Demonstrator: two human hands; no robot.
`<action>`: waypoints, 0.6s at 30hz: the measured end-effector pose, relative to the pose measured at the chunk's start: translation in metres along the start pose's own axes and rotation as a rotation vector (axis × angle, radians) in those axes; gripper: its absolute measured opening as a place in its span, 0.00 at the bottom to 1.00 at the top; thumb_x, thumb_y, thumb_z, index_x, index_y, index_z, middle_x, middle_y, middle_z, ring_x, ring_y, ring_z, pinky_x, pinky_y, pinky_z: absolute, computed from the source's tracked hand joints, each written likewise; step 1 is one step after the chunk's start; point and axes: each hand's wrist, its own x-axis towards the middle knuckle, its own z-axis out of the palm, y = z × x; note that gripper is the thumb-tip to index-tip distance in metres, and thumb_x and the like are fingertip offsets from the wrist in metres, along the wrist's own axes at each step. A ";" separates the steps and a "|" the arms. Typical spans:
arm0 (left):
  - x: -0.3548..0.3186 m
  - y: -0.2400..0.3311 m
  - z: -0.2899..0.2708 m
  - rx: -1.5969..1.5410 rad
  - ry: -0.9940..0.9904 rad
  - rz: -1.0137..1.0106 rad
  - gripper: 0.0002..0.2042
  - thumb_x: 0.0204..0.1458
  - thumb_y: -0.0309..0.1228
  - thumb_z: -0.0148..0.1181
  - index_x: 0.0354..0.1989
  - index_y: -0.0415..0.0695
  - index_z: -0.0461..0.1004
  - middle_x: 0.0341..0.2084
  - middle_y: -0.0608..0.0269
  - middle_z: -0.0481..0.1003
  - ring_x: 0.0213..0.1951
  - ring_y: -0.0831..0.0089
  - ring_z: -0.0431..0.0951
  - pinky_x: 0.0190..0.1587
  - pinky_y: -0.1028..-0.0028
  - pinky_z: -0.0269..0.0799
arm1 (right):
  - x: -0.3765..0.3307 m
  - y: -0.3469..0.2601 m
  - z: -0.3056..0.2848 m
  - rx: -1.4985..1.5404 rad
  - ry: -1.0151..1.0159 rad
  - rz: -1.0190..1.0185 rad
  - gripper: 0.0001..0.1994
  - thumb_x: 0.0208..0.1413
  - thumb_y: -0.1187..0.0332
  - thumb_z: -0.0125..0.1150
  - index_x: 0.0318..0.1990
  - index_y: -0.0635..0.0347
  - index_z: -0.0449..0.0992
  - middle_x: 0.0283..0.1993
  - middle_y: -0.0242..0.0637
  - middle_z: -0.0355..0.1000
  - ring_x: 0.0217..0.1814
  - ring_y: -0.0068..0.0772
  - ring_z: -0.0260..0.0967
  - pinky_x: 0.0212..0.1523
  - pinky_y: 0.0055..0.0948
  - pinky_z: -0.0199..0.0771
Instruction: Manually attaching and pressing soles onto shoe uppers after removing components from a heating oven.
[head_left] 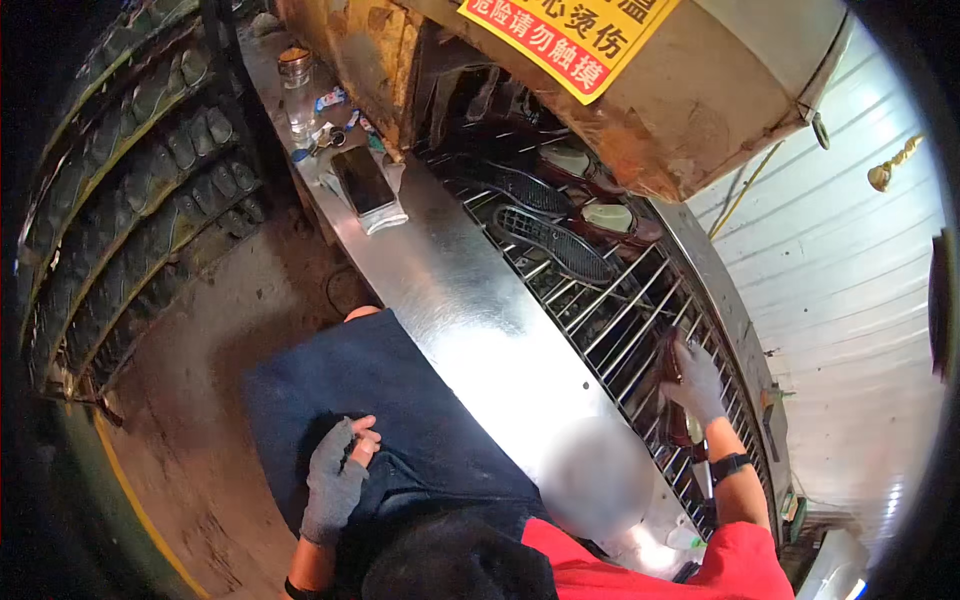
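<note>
My right hand [697, 382], in a grey glove with a dark band on the wrist, reaches over the metal rod conveyor [625, 325]. Its fingers are closed around a dark red shoe [672, 352] lying on the rods; the hand covers part of it. On my lap, over dark cloth [400, 370], rests my left hand [338, 475]. It wears a grey glove with bare fingertips, and its fingers are loosely extended with nothing in them. Farther along the rods lie black shoe soles [555, 243] and dark red shoes [635, 222] with pale insides.
A steel ledge [430, 270] runs between my lap and the conveyor. On it sit a phone [362, 180] over a white cloth, keys [325, 138] and a glass jar [298, 100]. A worn metal housing [700, 110] overhangs the far rods. Curved racks of shoe-shaped pieces [150, 170] stand left.
</note>
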 end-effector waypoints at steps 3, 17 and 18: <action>0.029 0.012 -0.014 0.041 0.002 -0.006 0.15 0.68 0.25 0.57 0.61 0.38 0.77 0.44 0.61 0.79 0.45 0.75 0.80 0.45 0.76 0.77 | 0.073 -0.075 0.008 0.370 0.091 0.028 0.36 0.59 0.54 0.73 0.70 0.63 0.69 0.75 0.55 0.63 0.72 0.57 0.66 0.72 0.46 0.66; 0.021 0.039 0.010 0.016 -0.106 -0.050 0.20 0.66 0.28 0.63 0.64 0.34 0.74 0.51 0.58 0.80 0.51 0.71 0.81 0.60 0.71 0.74 | 0.112 -0.183 -0.123 0.763 0.013 -0.404 0.28 0.73 0.46 0.49 0.36 0.59 0.86 0.30 0.44 0.80 0.33 0.43 0.82 0.35 0.42 0.79; 0.028 0.048 0.023 -0.018 -0.152 0.045 0.23 0.65 0.29 0.65 0.66 0.35 0.71 0.55 0.57 0.78 0.53 0.70 0.80 0.63 0.70 0.72 | 0.101 -0.203 -0.146 1.023 -0.160 -0.336 0.27 0.73 0.45 0.49 0.40 0.60 0.85 0.30 0.43 0.81 0.33 0.38 0.82 0.34 0.37 0.79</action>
